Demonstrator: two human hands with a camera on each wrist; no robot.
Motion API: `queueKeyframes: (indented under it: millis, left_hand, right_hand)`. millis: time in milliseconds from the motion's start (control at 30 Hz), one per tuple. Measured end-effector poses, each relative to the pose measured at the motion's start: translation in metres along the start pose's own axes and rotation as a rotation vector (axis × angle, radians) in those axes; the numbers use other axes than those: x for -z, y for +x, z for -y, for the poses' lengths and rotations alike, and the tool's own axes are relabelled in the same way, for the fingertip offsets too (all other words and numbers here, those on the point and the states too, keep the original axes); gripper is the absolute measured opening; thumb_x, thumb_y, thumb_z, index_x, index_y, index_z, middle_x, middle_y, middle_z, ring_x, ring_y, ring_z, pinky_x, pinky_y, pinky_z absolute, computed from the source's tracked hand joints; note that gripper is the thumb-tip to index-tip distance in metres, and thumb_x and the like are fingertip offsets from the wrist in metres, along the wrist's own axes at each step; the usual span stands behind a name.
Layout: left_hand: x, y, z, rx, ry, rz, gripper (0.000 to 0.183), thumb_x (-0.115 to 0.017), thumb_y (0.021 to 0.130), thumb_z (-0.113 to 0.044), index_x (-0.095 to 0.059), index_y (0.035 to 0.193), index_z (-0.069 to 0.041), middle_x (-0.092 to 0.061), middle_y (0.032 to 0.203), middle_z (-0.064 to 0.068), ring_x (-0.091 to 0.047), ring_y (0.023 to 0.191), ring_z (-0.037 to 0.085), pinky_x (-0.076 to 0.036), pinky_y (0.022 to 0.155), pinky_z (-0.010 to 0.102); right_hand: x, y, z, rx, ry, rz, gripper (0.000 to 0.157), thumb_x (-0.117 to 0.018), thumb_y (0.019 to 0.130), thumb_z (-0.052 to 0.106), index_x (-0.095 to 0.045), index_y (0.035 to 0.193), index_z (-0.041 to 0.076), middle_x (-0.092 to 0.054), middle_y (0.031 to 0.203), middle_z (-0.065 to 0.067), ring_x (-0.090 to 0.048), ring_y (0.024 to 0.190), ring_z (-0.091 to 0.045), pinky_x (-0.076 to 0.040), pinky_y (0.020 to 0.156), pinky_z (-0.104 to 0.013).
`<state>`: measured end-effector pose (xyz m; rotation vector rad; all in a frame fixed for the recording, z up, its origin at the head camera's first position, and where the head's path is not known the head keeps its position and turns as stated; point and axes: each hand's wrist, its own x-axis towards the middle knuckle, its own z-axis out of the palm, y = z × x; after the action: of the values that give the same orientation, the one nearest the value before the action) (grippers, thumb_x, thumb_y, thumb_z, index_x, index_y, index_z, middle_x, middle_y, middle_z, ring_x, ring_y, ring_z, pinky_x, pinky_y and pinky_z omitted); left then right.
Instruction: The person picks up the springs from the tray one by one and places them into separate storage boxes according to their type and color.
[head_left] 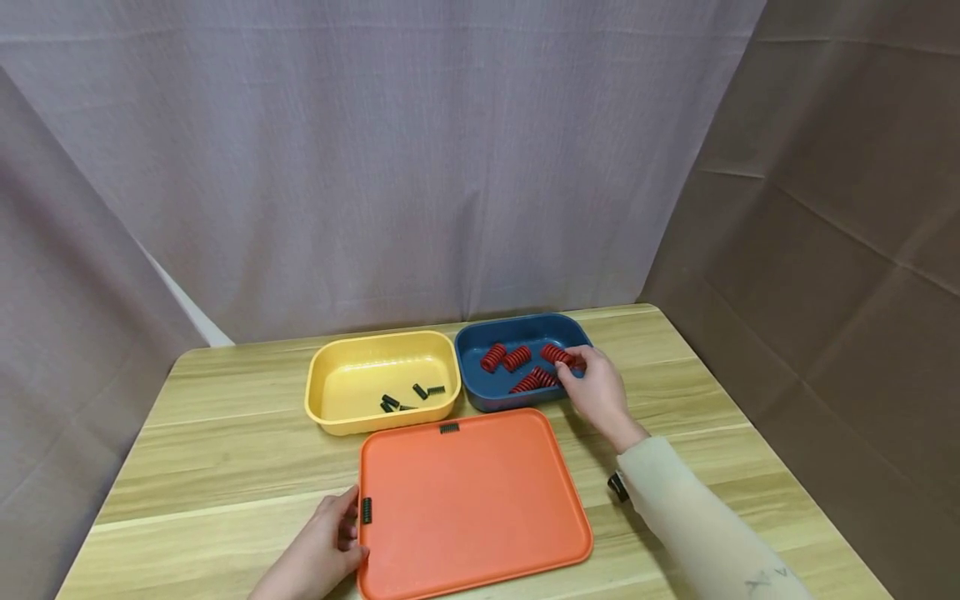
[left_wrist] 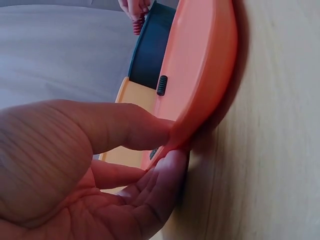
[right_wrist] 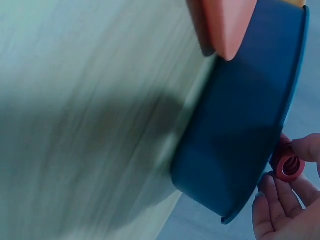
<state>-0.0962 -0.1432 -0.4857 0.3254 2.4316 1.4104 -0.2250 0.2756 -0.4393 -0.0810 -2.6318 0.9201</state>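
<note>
My left hand [head_left: 324, 543] grips the left edge of an orange tray [head_left: 472, 500], thumb on the rim and fingers tucked along its side. On the tray lie two small black springs, one near the left rim [head_left: 367, 510] and one near the back rim [head_left: 449, 428]. Over the right end of a blue bin [head_left: 517, 398], my right hand [head_left: 597, 387] pinches a red spring [right_wrist: 290, 167] between thumb and fingers. Several other red springs [head_left: 517, 358] lie in that bin.
A yellow bin [head_left: 348, 425] with several small black springs [head_left: 420, 391] stands left of the blue one, behind the tray. Curtains [head_left: 450, 167] hang behind the wooden table [head_left: 225, 467], and a brown cloth [head_left: 840, 250] is on the right.
</note>
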Motion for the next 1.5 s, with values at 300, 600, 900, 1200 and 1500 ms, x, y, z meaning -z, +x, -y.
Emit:
queueKeyframes:
  millis: [300,600,900,1200,1500]
  left_hand:
    - [-0.002,0.000,0.001,-0.025,0.011,-0.030,0.079,-0.071,0.069,0.011,-0.036,0.139,0.014,-0.047,0.108,0.013,-0.050,0.087,0.021,-0.051,0.068,0.022]
    - [0.000,0.000,0.003,-0.065,-0.026,-0.018,0.079,-0.070,0.071,0.012,-0.034,0.141,0.014,-0.046,0.111,0.014,-0.051,0.087,0.019,-0.052,0.069,0.022]
    - [0.002,0.000,0.004,-0.064,0.015,-0.001,0.078,-0.071,0.074,0.007,-0.034,0.143,0.012,-0.047,0.111,0.013,-0.052,0.087,0.016,-0.052,0.070,0.022]
    - [0.001,0.000,0.005,-0.070,-0.034,-0.003,0.079,-0.072,0.074,0.008,-0.033,0.143,0.013,-0.045,0.110,0.012,-0.051,0.088,0.018,-0.051,0.071,0.022]
    - [0.002,0.000,0.007,-0.046,-0.028,0.014,0.078,-0.071,0.077,0.007,-0.031,0.144,0.011,-0.045,0.112,0.012,-0.050,0.089,0.018,-0.051,0.072,0.022]
  right_hand:
    - [-0.005,0.005,-0.009,0.021,-0.083,-0.034,0.032,-0.066,0.091,0.024,-0.065,0.115,0.004,-0.059,0.099,-0.012,-0.056,0.087,-0.027,-0.047,0.075,-0.043]
    - [-0.006,0.011,-0.015,0.045,-0.114,-0.054,0.031,-0.068,0.090,0.024,-0.066,0.113,0.004,-0.061,0.099,-0.013,-0.056,0.088,-0.030,-0.047,0.078,-0.045]
    - [-0.008,0.019,-0.021,0.060,-0.151,-0.044,0.033,-0.068,0.090,0.026,-0.066,0.113,0.003,-0.063,0.102,-0.014,-0.056,0.093,-0.033,-0.045,0.083,-0.048]
    - [-0.012,0.020,-0.023,0.070,-0.188,-0.058,0.030,-0.069,0.089,0.024,-0.068,0.111,0.003,-0.066,0.104,-0.015,-0.054,0.096,-0.035,-0.042,0.087,-0.050]
    - [-0.010,0.020,-0.018,0.063,-0.127,-0.086,0.020,-0.068,0.089,0.022,-0.071,0.101,0.005,-0.068,0.103,-0.015,-0.056,0.098,-0.037,-0.043,0.089,-0.050]
